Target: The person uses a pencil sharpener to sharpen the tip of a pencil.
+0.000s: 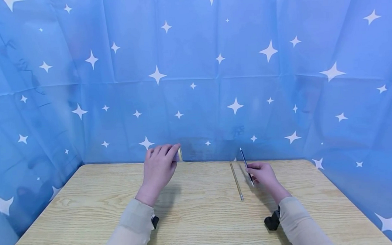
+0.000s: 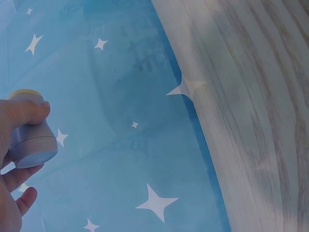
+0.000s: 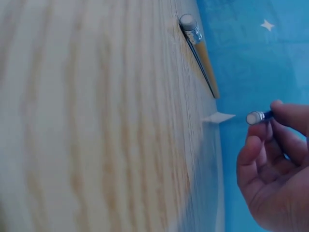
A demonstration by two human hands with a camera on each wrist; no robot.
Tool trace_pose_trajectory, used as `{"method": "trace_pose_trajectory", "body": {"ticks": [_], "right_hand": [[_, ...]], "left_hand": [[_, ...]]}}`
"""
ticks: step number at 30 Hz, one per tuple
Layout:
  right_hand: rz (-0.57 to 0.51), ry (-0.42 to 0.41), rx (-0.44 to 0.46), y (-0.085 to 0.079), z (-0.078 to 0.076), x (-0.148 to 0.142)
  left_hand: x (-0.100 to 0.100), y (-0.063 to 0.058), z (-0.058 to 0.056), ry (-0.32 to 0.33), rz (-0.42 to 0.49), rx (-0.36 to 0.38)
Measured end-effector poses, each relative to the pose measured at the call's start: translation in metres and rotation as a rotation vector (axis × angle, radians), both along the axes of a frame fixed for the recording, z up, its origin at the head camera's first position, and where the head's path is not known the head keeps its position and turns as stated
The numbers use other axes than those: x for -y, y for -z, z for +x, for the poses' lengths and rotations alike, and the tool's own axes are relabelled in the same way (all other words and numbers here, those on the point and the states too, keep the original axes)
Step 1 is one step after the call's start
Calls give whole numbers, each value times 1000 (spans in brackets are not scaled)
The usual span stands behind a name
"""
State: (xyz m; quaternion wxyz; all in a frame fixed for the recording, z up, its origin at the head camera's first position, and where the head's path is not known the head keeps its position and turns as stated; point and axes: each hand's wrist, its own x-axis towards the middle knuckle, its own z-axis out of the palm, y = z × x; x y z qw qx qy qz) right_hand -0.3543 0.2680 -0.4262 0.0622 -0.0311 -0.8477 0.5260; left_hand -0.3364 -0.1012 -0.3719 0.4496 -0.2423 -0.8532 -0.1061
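Above the table's far edge, my left hand (image 1: 159, 165) grips a small lavender cylinder (image 2: 35, 140) with a yellow end, thumb on one side of it. A seam runs round its body; its exact kind is not clear. My right hand (image 1: 263, 174) pinches a dark blue pencil (image 1: 243, 157) between thumb and fingers, and its pale eraser end shows in the right wrist view. To the left of that hand, a natural wood pencil (image 1: 236, 181) lies on the table, its metal band and eraser (image 3: 188, 21) toward me.
The wood-grain table (image 1: 201, 226) has rounded far corners. Behind it and along both sides hangs a blue curtain (image 1: 193, 63) with white stars. A black wrist camera (image 1: 272, 221) sits at the right cuff, and another black piece (image 1: 155, 222) shows at the left cuff.
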Motion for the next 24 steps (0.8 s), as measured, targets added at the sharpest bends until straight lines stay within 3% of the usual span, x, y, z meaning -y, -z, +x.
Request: {"method": "trace_pose_trajectory", "body": {"ticks": [15,24], "right_hand": [[-12,-41,116,9,-4,-5],[8,-20,153,13,-5,-5]], "left_hand": [[-1,1,1,-4,-1,15],[-1,1,1,-3,-3,24]]}}
